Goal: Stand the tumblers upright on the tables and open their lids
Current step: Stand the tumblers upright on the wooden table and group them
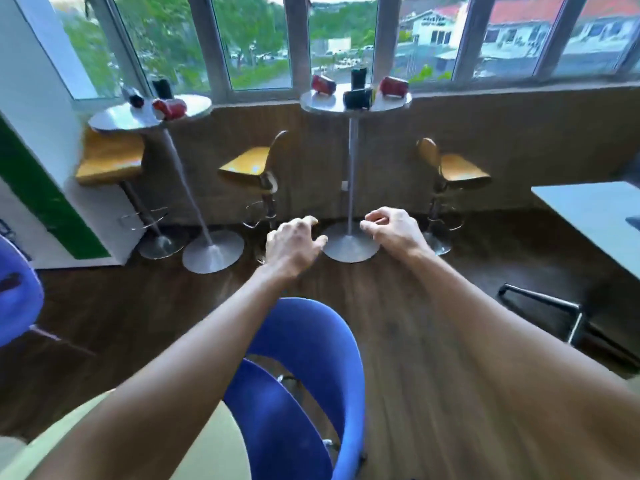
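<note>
Two round bar tables stand under windows (256, 39), far across wood floor. Right table (394, 101): red tumbler (323, 84) and second red tumbler (394, 86) lying down, two dark tumblers (359, 87) near middle, lids too blurred to judge. Left table (114, 121): red tumbler lying (170, 108), other items indistinct. Blue chair (304, 368) partly cut off below. Left hand (294, 242) and right hand (393, 226) outstretched, loosely curled, grasping nothing.

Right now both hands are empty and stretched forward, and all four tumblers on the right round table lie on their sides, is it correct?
Not quite. The head view shows one dark tumbler upright on the right round table; the others lie down. Both the left hand and right hand are empty.
</note>
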`<state>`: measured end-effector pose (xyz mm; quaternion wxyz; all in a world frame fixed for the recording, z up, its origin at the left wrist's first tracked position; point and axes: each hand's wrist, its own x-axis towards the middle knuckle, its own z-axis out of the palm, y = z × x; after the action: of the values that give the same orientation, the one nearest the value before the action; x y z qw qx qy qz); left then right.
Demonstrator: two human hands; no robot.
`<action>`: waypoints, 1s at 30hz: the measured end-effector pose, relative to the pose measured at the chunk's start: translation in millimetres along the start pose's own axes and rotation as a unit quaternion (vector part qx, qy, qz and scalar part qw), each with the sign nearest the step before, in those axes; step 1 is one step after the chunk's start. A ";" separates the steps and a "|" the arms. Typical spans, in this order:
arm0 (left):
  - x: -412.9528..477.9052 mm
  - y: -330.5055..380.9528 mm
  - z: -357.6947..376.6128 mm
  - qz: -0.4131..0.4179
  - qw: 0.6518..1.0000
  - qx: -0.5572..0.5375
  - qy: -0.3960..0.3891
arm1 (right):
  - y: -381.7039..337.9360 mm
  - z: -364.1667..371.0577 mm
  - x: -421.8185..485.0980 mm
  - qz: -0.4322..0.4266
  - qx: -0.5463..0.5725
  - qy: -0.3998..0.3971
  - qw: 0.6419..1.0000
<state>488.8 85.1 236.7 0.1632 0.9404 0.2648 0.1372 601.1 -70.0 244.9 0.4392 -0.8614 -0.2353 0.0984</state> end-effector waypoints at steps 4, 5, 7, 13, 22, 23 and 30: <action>74.8 68.5 8.1 0.023 0.999 -0.014 0.021 | 13.9 -67.4 71.1 -0.019 0.009 0.023 1.000; 94.5 85.0 11.0 0.026 0.999 -0.017 0.023 | 16.2 -83.7 90.3 -0.024 0.011 0.025 0.999; 133.0 115.4 17.0 0.025 0.999 -0.017 0.031 | 20.7 -113.7 130.2 -0.040 0.017 0.030 0.999; 240.3 181.1 29.4 0.009 0.999 -0.011 0.049 | 23.0 -181.9 246.3 -0.077 0.023 0.020 0.997; 402.6 205.4 62.7 -0.001 0.999 -0.003 0.052 | 33.8 -199.9 417.1 -0.103 0.021 0.008 0.994; 423.9 204.8 66.6 0.001 0.999 -0.003 0.054 | 33.4 -198.6 439.0 -0.103 0.020 0.010 0.994; 574.6 190.1 75.3 0.027 0.996 -0.023 0.076 | 19.7 -185.4 589.6 -0.117 0.018 0.008 0.993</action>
<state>1073.2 226.1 339.0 0.1606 0.9298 0.2482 0.2191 1190.1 78.4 361.2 0.4652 -0.8208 -0.3286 0.0438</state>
